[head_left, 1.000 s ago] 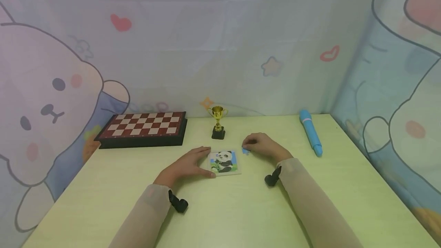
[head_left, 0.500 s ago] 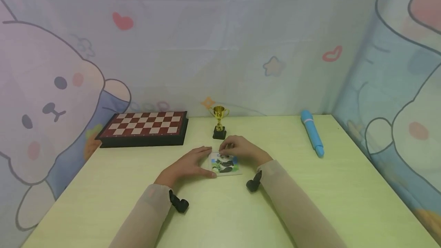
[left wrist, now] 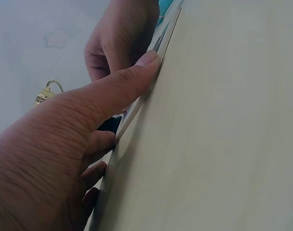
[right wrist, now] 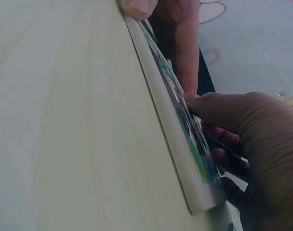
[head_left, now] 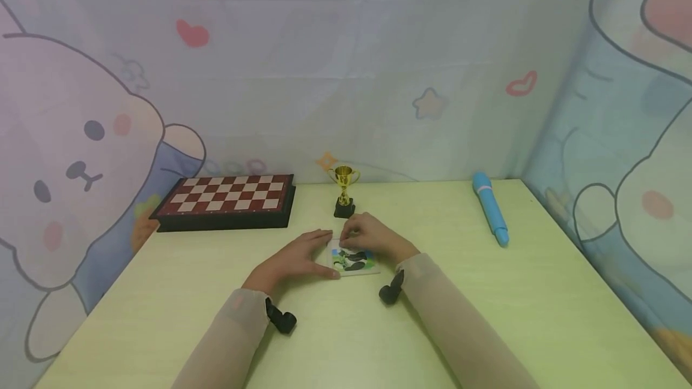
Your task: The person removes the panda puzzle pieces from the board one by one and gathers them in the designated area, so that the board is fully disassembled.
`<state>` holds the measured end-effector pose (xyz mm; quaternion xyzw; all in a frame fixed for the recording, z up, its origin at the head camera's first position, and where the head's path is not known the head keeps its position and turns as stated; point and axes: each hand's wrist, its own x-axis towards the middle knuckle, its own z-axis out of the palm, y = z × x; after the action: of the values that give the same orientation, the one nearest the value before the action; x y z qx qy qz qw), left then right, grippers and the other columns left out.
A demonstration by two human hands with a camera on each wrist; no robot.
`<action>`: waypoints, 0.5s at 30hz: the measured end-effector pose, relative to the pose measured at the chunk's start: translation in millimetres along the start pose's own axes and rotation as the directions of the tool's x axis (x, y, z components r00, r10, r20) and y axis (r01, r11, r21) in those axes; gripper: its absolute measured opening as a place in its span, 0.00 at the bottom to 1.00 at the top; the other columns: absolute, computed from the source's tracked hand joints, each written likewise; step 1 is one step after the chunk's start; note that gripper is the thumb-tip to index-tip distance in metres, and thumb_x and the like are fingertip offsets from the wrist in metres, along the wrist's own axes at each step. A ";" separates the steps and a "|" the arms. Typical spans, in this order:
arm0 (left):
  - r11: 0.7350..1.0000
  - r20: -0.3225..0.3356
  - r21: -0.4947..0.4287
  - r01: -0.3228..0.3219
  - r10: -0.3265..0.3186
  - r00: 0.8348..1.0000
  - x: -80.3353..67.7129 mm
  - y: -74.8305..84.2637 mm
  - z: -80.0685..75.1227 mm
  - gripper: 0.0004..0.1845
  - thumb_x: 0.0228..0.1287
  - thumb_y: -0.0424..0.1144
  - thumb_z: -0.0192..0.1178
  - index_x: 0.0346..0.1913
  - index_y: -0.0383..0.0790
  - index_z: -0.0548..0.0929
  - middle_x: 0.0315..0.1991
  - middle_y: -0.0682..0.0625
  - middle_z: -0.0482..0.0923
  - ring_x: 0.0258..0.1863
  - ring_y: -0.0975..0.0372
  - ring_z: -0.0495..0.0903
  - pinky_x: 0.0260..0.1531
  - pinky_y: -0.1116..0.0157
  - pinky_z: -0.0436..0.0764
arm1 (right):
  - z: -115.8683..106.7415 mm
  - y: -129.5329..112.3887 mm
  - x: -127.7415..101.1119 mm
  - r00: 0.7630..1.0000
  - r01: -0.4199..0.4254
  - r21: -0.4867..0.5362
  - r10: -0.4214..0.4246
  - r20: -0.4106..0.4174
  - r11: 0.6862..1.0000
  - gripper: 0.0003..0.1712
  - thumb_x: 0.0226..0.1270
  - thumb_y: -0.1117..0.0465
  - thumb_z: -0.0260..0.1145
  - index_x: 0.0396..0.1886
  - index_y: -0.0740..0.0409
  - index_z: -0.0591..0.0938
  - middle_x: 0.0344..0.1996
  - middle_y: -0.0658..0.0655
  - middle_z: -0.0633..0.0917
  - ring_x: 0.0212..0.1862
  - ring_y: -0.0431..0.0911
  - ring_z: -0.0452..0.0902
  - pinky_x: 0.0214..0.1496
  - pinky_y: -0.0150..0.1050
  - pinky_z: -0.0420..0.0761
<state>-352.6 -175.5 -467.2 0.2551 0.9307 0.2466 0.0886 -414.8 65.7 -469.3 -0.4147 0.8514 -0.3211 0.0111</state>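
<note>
A small square panda jigsaw puzzle lies in its pale frame on the table, centre of the head view. My left hand steadies the puzzle's left side, thumb at the near corner and fingers at the far one. Over the puzzle's upper part is my right hand, thumb and index finger bent together in a pinch at its surface. Those fingertips cover the panda's head and whatever small blue piece they hold. In the right wrist view, the right thumb meets the picture face of the puzzle.
A gold trophy cup on a black base stands just behind the puzzle. At back left lies a red-and-white chessboard box. A blue microphone-shaped stick lies at back right. Cartoon-printed cloth walls the table.
My right hand has moved left from beside the puzzle, bringing a small blue jigsaw piece onto its top part, then shifted slightly further left. The left hand stays at the frame.
</note>
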 end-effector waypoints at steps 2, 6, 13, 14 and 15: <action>1.000 0.004 0.003 0.003 -0.003 1.000 0.1 0.0 0.2 0.59 0.48 0.73 0.69 0.79 0.48 0.61 0.79 0.49 0.54 0.78 0.51 0.50 0.73 0.45 0.56 | 0.0 -1.4 0.2 1.000 -0.006 -0.001 0.006 -0.003 1.000 0.02 0.65 0.59 0.73 0.32 0.51 0.89 0.39 0.48 0.86 0.46 0.44 0.80 0.53 0.42 0.79; 1.000 0.003 0.009 0.006 -0.006 1.000 -0.2 -0.2 0.5 0.58 0.48 0.73 0.68 0.79 0.49 0.61 0.79 0.49 0.54 0.78 0.52 0.50 0.73 0.45 0.56 | -0.2 -2.2 -0.3 1.000 -0.008 0.012 0.008 -0.015 1.000 0.03 0.65 0.59 0.73 0.33 0.53 0.89 0.39 0.49 0.87 0.46 0.44 0.80 0.53 0.41 0.78; 1.000 -0.003 -0.008 0.015 -0.015 1.000 -0.9 1.5 -0.2 0.59 0.47 0.74 0.69 0.79 0.50 0.61 0.79 0.49 0.53 0.78 0.51 0.50 0.73 0.44 0.56 | -1.2 -1.1 -3.2 0.994 -0.109 0.054 0.109 0.006 0.993 0.04 0.67 0.55 0.71 0.37 0.49 0.88 0.37 0.43 0.87 0.42 0.40 0.78 0.50 0.39 0.78; 1.000 -0.002 -0.011 0.017 -0.017 1.000 -0.9 1.6 -0.2 0.59 0.47 0.74 0.69 0.79 0.50 0.61 0.79 0.49 0.53 0.78 0.51 0.50 0.73 0.44 0.56 | -1.5 -0.7 -4.0 0.994 -0.111 0.047 0.111 0.008 0.993 0.05 0.68 0.54 0.71 0.38 0.49 0.88 0.38 0.43 0.87 0.43 0.40 0.78 0.51 0.40 0.78; 1.000 0.000 -0.008 0.019 -0.019 1.000 -0.8 1.5 -0.2 0.59 0.47 0.74 0.68 0.79 0.50 0.60 0.80 0.49 0.53 0.78 0.51 0.50 0.73 0.44 0.56 | -1.7 0.3 -4.3 0.995 -0.102 0.039 0.102 0.007 0.994 0.06 0.68 0.54 0.71 0.39 0.49 0.89 0.39 0.44 0.86 0.44 0.40 0.78 0.51 0.40 0.78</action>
<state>-351.3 -175.0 -466.3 0.2458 0.9321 0.2496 0.0922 -412.6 69.9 -469.1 -0.3711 0.8649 -0.3358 0.0379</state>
